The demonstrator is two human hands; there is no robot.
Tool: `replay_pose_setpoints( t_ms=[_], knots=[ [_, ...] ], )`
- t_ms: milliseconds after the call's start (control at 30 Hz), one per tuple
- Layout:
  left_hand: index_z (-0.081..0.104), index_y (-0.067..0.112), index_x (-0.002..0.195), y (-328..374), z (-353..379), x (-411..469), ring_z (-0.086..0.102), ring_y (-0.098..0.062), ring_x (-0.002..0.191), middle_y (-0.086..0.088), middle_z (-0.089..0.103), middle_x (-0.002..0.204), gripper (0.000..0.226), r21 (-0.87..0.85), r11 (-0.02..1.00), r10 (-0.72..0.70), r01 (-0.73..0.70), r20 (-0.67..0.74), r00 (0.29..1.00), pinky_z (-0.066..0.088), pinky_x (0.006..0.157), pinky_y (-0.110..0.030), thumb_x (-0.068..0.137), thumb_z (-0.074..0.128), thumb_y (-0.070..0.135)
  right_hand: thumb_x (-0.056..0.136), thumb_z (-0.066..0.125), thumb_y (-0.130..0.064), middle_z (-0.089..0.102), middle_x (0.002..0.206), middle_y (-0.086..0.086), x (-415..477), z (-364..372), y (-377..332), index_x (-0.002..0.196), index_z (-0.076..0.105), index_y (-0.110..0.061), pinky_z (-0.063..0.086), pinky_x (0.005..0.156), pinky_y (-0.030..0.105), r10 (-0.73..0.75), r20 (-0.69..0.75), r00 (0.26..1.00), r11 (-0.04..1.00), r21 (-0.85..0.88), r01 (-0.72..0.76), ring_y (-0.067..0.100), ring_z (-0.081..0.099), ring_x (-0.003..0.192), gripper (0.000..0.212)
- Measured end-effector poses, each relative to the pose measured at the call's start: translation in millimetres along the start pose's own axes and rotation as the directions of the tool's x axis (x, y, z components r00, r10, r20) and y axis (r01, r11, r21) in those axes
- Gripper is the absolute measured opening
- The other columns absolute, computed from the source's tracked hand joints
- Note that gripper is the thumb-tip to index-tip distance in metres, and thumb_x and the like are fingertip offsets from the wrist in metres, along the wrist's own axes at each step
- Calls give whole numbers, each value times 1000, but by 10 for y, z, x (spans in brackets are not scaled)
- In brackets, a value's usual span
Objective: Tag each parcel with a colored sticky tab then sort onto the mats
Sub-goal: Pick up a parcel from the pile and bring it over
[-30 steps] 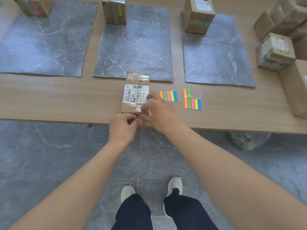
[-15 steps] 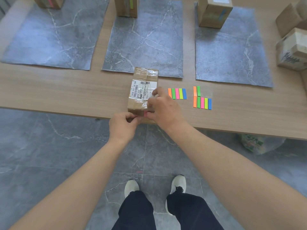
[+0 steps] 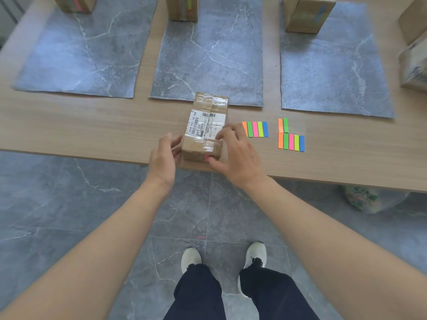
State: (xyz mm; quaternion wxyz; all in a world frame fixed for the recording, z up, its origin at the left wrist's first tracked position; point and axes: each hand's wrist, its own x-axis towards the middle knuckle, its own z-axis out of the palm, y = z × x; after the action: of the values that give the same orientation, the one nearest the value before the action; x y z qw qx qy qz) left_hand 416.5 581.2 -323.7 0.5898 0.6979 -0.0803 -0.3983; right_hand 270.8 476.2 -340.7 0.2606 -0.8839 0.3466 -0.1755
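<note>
A taped brown parcel [image 3: 205, 125] with a white label lies near the table's front edge. A pink sticky tab [image 3: 206, 156] shows on its near face. My right hand [image 3: 238, 158] grips the parcel's right near corner, fingers over the top and thumb on the near face by the pink tab. My left hand [image 3: 163, 158] is at the parcel's left side with relaxed fingers touching it. Two sets of colored sticky tabs [image 3: 256, 129] [image 3: 291, 140] lie to the right of the parcel.
Three grey mats lie side by side: left mat [image 3: 76, 54], middle mat [image 3: 208, 54], right mat [image 3: 330, 65]. Each bears a tagged box at its far end: pink-tagged [image 3: 74, 3], green-tagged [image 3: 182, 8], blue-tagged [image 3: 307, 15]. More boxes [image 3: 414, 65] stand at the far right.
My left hand has let go of the near face and moved to the parcel's left side. My right hand has shifted to the right near corner. The pink tab now sits on the parcel.
</note>
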Motion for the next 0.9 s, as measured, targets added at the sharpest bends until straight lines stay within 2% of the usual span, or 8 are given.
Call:
replay_pose_setpoints(
  t_ms=[100,167,300,367,533,667,800,900],
  knots=[
    [63,16,128,84,65,-1,63,-10,113,11,71,111,53,-19,999,-38,40,91,995,46,97,-23,107,22,42,92,72,-37,51,125,-21,-31,-128,-106,133,53,-23,53,92,29,251,46,967,902,351,-251,3,57,109,47],
    [64,22,122,113,85,-1,63,-7,111,14,72,108,53,-22,998,-57,60,116,992,45,97,-25,106,19,45,100,60,-32,55,110,-37,-9,-165,-188,123,55,-36,51,100,29,383,206,901,737,520,-432,-11,57,103,23],
    [68,20,115,173,67,-2,65,-7,105,11,75,103,57,-34,995,-85,90,146,986,46,98,-26,106,20,48,104,41,-27,74,101,-22,43,-191,-312,123,72,-29,49,79,20,471,265,842,595,609,-524,-6,64,83,37],
    [69,17,114,226,41,-1,66,-10,106,8,76,104,59,-26,995,-91,96,154,984,47,96,-27,105,21,49,104,40,-27,72,93,-24,30,-218,-368,128,71,-29,44,68,13,482,229,845,616,598,-513,-8,60,74,39],
    [68,13,118,430,-12,-77,66,-13,106,3,74,109,58,-5,998,-67,69,169,983,49,91,-27,105,25,49,105,44,-29,71,118,-23,41,-343,-556,133,68,-28,45,77,8,528,180,830,610,600,-518,-11,62,101,37],
    [68,14,110,718,-45,-197,66,-11,94,8,74,97,52,-25,999,-19,24,172,985,50,84,-25,106,27,45,104,45,-26,73,102,-25,104,-540,-766,120,74,-28,44,68,4,508,97,856,646,615,-453,-13,62,90,33],
    [68,11,114,1113,-99,-320,67,-14,95,3,73,105,55,-29,999,28,-23,194,981,50,82,-27,105,28,48,102,44,-26,77,95,-14,222,-802,-1025,106,76,-29,53,78,27,482,35,876,678,618,-398,11,68,90,32],
    [68,11,118,1457,-146,-415,67,-16,98,-1,72,112,58,-11,996,91,-91,221,971,50,82,-28,105,27,49,102,44,-23,73,82,-15,335,-1057,-1265,96,76,-23,46,63,17,457,-51,888,720,607,-336,2,61,71,32]
  ],
)
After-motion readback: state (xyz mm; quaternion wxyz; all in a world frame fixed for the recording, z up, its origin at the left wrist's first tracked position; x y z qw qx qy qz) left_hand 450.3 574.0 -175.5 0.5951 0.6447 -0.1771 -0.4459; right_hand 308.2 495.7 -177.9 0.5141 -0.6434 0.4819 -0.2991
